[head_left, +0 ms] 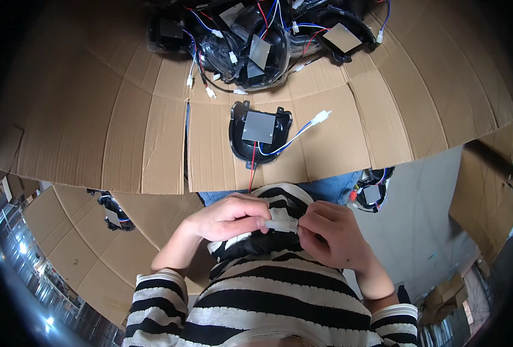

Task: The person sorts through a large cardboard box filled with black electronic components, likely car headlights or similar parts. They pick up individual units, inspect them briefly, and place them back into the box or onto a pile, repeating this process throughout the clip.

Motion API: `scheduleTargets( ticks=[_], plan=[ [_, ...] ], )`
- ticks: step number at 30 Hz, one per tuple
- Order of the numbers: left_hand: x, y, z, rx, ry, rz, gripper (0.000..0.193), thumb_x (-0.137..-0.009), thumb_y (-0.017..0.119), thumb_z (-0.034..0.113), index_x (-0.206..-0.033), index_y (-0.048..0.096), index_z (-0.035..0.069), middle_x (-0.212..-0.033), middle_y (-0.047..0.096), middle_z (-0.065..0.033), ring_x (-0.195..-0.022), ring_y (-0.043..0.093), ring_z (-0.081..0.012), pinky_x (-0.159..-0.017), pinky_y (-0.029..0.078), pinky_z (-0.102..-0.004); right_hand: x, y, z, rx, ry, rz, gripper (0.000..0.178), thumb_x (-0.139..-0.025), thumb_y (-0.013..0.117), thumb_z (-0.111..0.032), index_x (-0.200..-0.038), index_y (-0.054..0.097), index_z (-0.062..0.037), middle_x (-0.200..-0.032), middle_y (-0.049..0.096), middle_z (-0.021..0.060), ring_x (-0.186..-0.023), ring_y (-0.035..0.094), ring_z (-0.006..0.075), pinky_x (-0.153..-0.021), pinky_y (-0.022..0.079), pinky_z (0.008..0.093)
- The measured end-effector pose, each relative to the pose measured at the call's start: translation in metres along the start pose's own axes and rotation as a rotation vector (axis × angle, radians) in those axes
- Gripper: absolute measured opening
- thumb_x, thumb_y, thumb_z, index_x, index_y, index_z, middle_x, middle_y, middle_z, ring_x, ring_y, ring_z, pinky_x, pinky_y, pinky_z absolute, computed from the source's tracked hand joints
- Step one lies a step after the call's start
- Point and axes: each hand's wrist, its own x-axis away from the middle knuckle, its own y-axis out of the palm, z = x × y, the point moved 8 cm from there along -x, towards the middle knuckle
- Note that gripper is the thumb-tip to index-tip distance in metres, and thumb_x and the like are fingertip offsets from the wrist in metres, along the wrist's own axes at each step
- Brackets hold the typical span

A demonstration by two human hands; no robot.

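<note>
Close to my body, a small whitish plastic connector (282,224) bridges the fingertips of my two hands. My left hand (231,217) pinches its left end between thumb and forefinger. Its right end is gripped by the fingers of my right hand (330,232). Just beyond, on the cardboard, lies a black plastic lamp housing (237,140) with a grey square plate (259,127) on it. From the housing a red wire (253,168) runs over the cardboard edge toward my hands; its end is hidden. Blue and white wires end in a white plug (321,117).
Brown cardboard (146,136) covers the work surface, with a slit left of the housing. A heap of similar black housings (271,55) with loose wires and plugs lies at the far side. More housings sit lower down, at left (113,215) and right (373,194).
</note>
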Motion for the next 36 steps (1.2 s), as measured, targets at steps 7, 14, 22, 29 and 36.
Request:
scheduleTargets(
  ticks=[7, 14, 22, 29, 36],
  plan=[
    [-0.001, 0.002, 0.000, -0.020, 0.008, 0.022, 0.012, -0.084, 0.047, 0.008, -0.079, 0.054, 0.000, -0.071, 0.055, -0.0080, -0.069, 0.053, -0.0218, -0.063, 0.040, -0.0293, 0.008, 0.004, 0.009, -0.069, 0.010, 0.001, 0.011, -0.064, 0.058, 0.001, -0.068, 0.049, -0.0040, -0.062, 0.048, 0.0061, -0.055, 0.050, 0.0238, -0.048, 0.041, 0.0321],
    [0.010, -0.004, -0.006, 0.022, -0.042, 0.091, 0.011, -0.084, 0.047, 0.007, -0.080, 0.055, 0.000, -0.073, 0.055, -0.0082, -0.068, 0.053, -0.0206, -0.062, 0.040, -0.0280, 0.013, 0.003, 0.072, -0.277, 0.331, -0.028, 0.006, -0.078, 0.050, -0.004, -0.075, 0.052, 0.0012, -0.066, 0.049, 0.0081, -0.060, 0.049, 0.0152, -0.054, 0.038, 0.0242],
    [0.002, 0.013, -0.008, 0.071, -0.038, 0.042, 0.010, -0.084, 0.046, 0.005, -0.082, 0.054, -0.001, -0.076, 0.055, -0.0072, -0.072, 0.054, -0.0167, -0.065, 0.041, -0.0265, -0.047, 0.040, 0.141, -0.701, 0.319, 0.108, 0.021, -0.086, 0.043, -0.009, -0.096, 0.058, 0.0014, -0.096, 0.055, 0.0062, -0.058, 0.036, 0.0040, -0.053, 0.031, 0.0176],
    [0.027, -0.036, -0.027, 0.275, -0.093, 0.475, 0.012, -0.085, 0.047, 0.006, -0.091, 0.056, 0.001, -0.083, 0.056, -0.0031, -0.072, 0.049, -0.0067, -0.065, 0.038, -0.0194, -0.033, 0.037, 0.113, -0.809, 0.219, 0.133, 0.017, -0.085, 0.043, -0.006, -0.091, 0.057, 0.0028, -0.093, 0.057, 0.0074, -0.065, 0.043, 0.0052, -0.061, 0.035, 0.0179],
    [-0.009, -0.116, 0.039, 0.165, 0.193, 0.888, 0.029, -0.090, 0.039, 0.024, -0.095, 0.056, 0.001, -0.059, 0.037, 0.0037, -0.055, 0.032, -0.0040, -0.052, 0.029, -0.0204, 0.039, 0.014, 0.136, -0.491, 0.383, 0.299, 0.011, -0.083, 0.044, 0.000, -0.086, 0.054, 0.0037, -0.086, 0.055, 0.0072, -0.068, 0.047, 0.0102, -0.061, 0.038, 0.0224]
  ],
)
